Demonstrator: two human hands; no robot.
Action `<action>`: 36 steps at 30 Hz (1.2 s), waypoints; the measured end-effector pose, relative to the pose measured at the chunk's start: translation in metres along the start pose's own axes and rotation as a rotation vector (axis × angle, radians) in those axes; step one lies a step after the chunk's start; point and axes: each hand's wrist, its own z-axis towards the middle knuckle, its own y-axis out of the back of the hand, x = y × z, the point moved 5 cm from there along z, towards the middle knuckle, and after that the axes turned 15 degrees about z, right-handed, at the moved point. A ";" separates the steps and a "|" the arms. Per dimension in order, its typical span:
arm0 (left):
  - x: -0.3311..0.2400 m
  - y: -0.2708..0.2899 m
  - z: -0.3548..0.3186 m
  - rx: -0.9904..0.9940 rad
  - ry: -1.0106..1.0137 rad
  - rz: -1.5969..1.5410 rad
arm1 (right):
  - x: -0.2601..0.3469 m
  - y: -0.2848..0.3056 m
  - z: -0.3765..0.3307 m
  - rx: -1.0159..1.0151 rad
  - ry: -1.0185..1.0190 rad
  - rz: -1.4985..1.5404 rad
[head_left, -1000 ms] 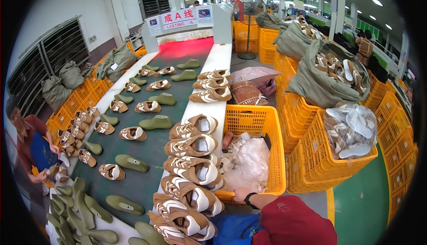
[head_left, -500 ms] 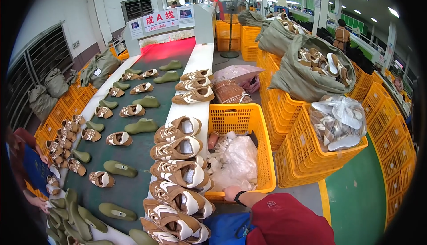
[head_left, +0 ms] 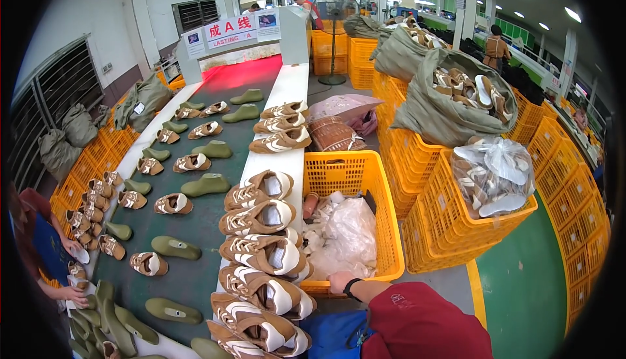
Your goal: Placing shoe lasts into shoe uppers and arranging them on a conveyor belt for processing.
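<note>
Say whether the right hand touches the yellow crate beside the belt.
Touching: the head view shows the right hand on the yellow crate at its near rim.

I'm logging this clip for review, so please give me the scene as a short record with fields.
Left hand: not in view
Right hand: at the near rim of an orange crate
In crate: crumpled clear plastic
Belt: dark green, carrying brown shoes and green shoe molds
White ledge: sneakers lined up
Co-worker: across the belt, at left
</note>
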 end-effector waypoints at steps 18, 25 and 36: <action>-0.003 0.005 -0.001 -0.014 -0.027 0.021 | -0.001 0.000 -0.001 0.026 0.023 0.057; -0.004 0.004 0.000 -0.038 -0.040 0.021 | -0.007 -0.005 0.003 -0.032 0.070 0.069; -0.002 0.001 -0.001 -0.025 -0.024 0.026 | -0.010 -0.010 0.008 0.032 0.017 -0.015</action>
